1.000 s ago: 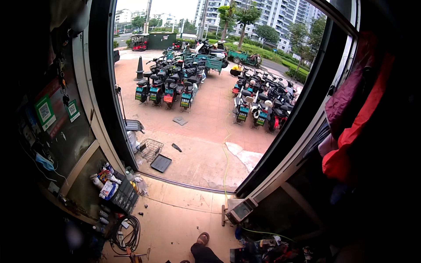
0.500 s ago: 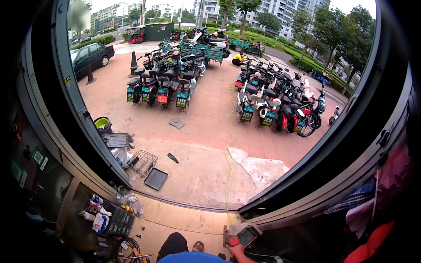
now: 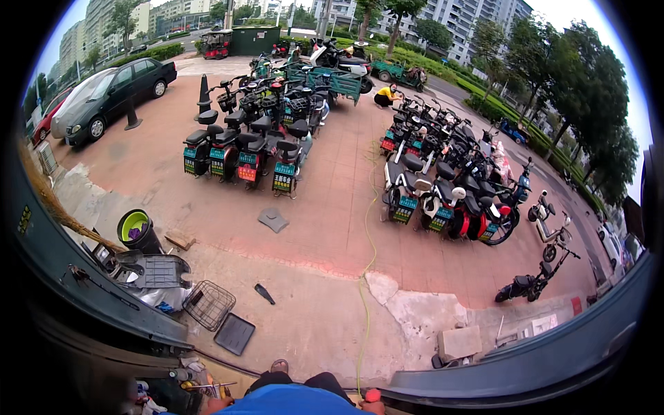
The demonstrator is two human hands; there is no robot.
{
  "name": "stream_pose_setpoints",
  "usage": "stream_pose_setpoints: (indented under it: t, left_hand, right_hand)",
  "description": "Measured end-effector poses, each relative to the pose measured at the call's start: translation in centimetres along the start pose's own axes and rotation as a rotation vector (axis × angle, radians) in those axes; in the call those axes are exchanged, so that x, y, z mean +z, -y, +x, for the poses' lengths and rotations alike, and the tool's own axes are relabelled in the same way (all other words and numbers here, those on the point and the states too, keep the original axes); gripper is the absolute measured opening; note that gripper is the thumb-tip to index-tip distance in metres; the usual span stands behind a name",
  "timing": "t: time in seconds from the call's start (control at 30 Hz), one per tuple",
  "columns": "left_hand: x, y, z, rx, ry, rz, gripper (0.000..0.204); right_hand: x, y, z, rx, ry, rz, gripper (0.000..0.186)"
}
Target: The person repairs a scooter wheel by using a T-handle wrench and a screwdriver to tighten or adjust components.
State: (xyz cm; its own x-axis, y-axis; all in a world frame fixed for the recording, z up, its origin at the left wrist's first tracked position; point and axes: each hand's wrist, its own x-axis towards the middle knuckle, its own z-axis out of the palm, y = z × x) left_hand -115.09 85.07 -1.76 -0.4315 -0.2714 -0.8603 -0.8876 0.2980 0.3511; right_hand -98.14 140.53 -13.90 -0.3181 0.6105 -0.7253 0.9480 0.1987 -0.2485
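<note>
A small red object, rounded in outline, sits at the bottom edge of the frame, right of centre, held in the right hand; its lower part is hidden by the hand, and its exact kind is too small to tell. At the lower left, a thin, straight metal rod lies nearly level, just above the left hand; whether they touch cannot be told.

The shirt is plain blue. The object at the right hand appears red, though small in view. The cord is yellow-green; the tray, black; the paving, pinkish red.
</note>
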Motion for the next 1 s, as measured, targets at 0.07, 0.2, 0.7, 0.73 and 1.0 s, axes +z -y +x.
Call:
stream_pose_setpoints:
  t: [0.07,0.2,0.7,0.73,1.0]
  left_hand:
    - [0.7,-11.2,4.5,0.052,0.007,-0.008,0.019]
    - [5.1,-32.5,15.0,0.334,0.002,-0.186,0.021]
    - [28.4,-78.7,27.6,0.031,0.036,0.036,0.029]
    - [30.1,-82.5,29.4,0.032,0.030,0.049,0.030]
    - [42.3,-118.5,47.6,0.117,0.034,0.258,0.035]
  right_hand:
    - [-2.1,5.8,2.8,0.009,0.019,0.015,0.046]
    - [-5.8,18.7,12.3,0.006,0.059,0.021,0.044]
    - [-27.5,68.5,63.0,-0.096,0.010,0.044,0.031]
    - [-28.9,72.5,66.7,-0.107,-0.007,0.124,0.029]
    - [-36.5,100.0,87.5,-0.109,-0.011,0.150,0.018]
